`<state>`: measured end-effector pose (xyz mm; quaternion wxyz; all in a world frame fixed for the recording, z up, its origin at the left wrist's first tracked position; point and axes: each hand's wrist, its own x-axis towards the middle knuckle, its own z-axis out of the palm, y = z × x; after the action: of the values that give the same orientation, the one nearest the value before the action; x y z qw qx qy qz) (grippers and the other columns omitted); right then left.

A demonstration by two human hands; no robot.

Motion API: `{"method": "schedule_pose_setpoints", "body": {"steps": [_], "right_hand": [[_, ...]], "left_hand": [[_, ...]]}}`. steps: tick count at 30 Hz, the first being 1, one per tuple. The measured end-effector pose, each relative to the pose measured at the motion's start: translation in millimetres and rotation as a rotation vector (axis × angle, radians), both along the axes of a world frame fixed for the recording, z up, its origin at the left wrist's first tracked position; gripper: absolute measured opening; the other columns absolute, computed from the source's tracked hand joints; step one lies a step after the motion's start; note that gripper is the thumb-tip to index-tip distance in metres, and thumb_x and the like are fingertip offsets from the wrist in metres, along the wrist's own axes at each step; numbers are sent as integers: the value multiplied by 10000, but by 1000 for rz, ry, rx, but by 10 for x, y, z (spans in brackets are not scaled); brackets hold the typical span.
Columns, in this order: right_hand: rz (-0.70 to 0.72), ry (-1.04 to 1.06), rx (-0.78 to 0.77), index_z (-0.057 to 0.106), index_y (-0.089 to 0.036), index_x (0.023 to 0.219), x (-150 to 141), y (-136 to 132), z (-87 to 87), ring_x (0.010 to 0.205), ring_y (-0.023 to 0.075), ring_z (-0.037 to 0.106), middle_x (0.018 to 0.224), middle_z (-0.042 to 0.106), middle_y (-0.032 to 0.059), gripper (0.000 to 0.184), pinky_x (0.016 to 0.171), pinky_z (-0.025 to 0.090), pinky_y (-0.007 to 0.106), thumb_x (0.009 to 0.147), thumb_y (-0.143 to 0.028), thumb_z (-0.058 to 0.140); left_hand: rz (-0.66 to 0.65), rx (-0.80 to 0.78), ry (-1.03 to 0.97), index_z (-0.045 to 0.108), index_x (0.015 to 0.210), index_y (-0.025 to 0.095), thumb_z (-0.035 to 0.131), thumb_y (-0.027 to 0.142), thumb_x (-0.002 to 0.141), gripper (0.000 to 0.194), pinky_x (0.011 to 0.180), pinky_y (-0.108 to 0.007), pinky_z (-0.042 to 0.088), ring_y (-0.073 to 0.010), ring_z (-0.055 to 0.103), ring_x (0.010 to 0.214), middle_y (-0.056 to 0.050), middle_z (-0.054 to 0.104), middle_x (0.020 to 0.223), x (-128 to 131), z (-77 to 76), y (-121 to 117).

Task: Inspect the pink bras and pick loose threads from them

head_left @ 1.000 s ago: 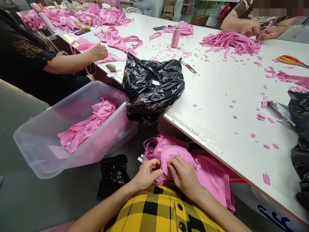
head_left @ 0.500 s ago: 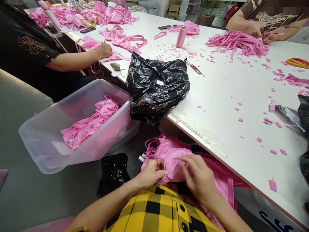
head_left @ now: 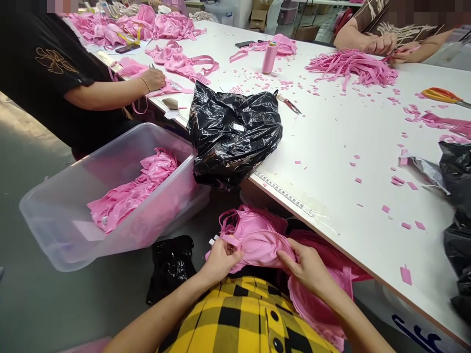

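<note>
At left, a clear tub (head_left: pixel 55 225) holds a pink pile (head_left: pixel 140 191); beside it a black bag (head_left: pixel 235 132) sits at the table's (head_left: pixel 324 147) edge. The left hand (head_left: pixel 221 257) pinches cloth, though its exact hold is hard to make out. The pink bra (head_left: pixel 259 247) is at the person's waist, between the hands. The right hand (head_left: pixel 303 262), a blur over it half a second ago, now grips the cup's right edge, so both hands hold it spread.

The left hand (head_left: pixel 218 262) partly covers the pink garment (head_left: pixel 259 247); scissors (head_left: pixel 439 93) at far right (blade tips unseen) are cut off; a black bag's (head_left: pixel 235 152) label (head_left: pixel 238 127) is illegibly small.
</note>
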<state>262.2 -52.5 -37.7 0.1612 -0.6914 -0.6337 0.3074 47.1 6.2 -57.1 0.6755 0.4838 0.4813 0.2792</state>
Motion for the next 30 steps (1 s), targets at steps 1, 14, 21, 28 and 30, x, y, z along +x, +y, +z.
{"method": "schedule_pose_setpoints", "body": {"steps": [1, 14, 21, 28, 30], "right_hand": [[2, 17, -9, 521, -183, 697, 9, 13, -2, 524, 154, 469, 583, 558, 11, 297, 524, 351, 260, 845, -406, 392], [-112, 136, -31, 379, -199, 594, 16, 39, -52, 506, 126, 367, 536, 410, -25, 395, 510, 292, 244, 848, -497, 329], [-119, 249, 6, 368, -200, 606, -10, 18, -34, 530, 122, 347, 564, 372, -31, 381, 514, 292, 235, 861, -482, 345], [-121, 239, 79, 357, -202, 599, -61, 1, 14, 509, 114, 352, 548, 370, -39, 355, 498, 281, 228, 875, -426, 358], [-105, 215, 124, 340, -204, 586, -88, -6, 1, 497, 111, 352, 536, 372, -41, 355, 494, 275, 226, 879, -404, 362]], "left_hand": [[14, 4, -26, 465, 633, 145, 676, 274, 607, 249, 514, -190, 327, -72, 394, 548, 44, 422, 579, 6, -20, -1], [48, 442, 199, 595, 699, 142, 635, 210, 720, 82, 553, -192, 456, -108, 551, 652, -30, 563, 786, -41, -122, -67], [103, 431, 261, 616, 722, 134, 647, 185, 703, 63, 507, -179, 452, -81, 523, 576, -26, 555, 787, 82, -149, -35], [153, 462, 276, 621, 739, 138, 650, 232, 714, 102, 534, -202, 489, -106, 559, 610, -36, 560, 803, 92, -181, -43], [157, 468, 322, 617, 688, 143, 640, 230, 716, 94, 547, -207, 480, -114, 553, 613, -28, 561, 748, 98, -191, -31]]}}
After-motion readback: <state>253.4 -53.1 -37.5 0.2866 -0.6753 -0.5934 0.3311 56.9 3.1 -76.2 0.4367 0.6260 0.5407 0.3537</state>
